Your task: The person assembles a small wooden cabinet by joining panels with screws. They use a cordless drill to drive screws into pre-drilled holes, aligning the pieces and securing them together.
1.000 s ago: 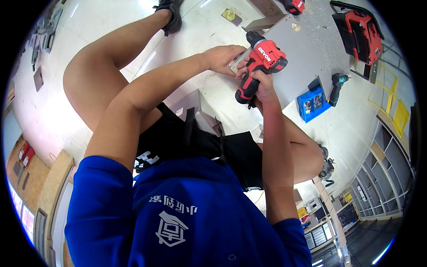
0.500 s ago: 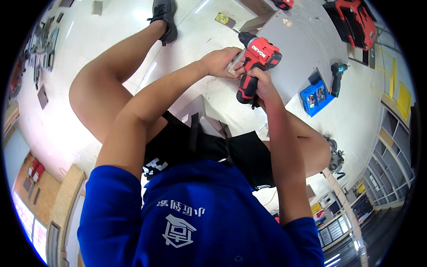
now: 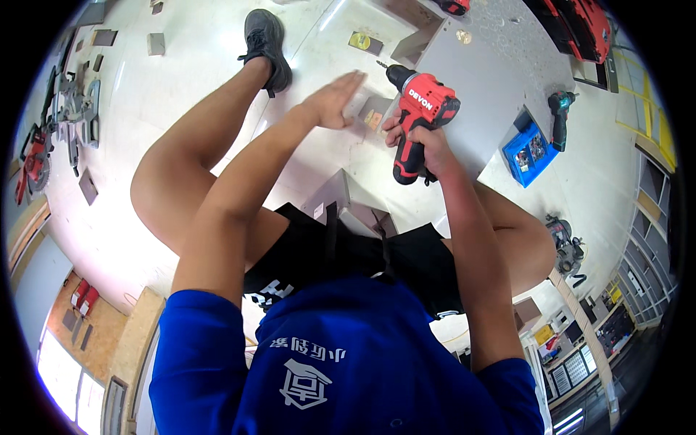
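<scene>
A: Beginning with the head view, the only one here: where to look for the drill?

B: Look just right of upper centre for a red and black drill (image 3: pixel 429 100), tilted, aimed toward the upper left.

A: Gripped how?

B: Firmly, by the right hand (image 3: pixel 429 146), wrapped around the handle. Toward the left, near the fingertips, notice a small grey block (image 3: pixel 373 114) with an orange label; touching or merely beside them, cannot tell.

A: And the left hand (image 3: pixel 335 100)?

B: Raised left of the drill and apart from it, fingers stretched out, thumb held away, nothing visibly pinched. Close to the same block.

A: What else nearby?

B: To the right of the drill, a wide grey panel (image 3: pixel 486 87); farther right, a blue tray (image 3: pixel 538 172) and, just beside it, a teal and black power tool (image 3: pixel 560 119). Above the drill, a flat grey piece (image 3: pixel 366 43) with a yellow round label.

A: How far along?

B: Judging by this moment: drill in hand and fitted with a bit (image 3: pixel 381 64), not visibly biting into anything, so probably between actions. Finished holes or joints: impossible to make out. Amount left: cannot tell.
</scene>
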{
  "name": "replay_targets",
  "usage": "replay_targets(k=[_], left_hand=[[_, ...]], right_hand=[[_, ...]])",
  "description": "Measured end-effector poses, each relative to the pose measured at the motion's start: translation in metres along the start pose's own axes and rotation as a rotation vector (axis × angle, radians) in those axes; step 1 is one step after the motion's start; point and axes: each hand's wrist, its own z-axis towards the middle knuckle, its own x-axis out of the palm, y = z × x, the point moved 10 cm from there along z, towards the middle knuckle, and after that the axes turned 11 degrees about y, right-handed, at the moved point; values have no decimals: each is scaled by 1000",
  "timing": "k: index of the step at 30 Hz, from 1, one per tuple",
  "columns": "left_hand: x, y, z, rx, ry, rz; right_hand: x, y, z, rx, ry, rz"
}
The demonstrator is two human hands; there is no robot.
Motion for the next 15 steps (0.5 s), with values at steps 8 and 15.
replay_targets(k=[8,15], left_hand=[[96,180,7,-903,221,-233],[97,170,31,-758,-42,-165]], right_hand=[[-2,-13,1,-5,68,-6],[-2,-13,-1,32,78,27]])
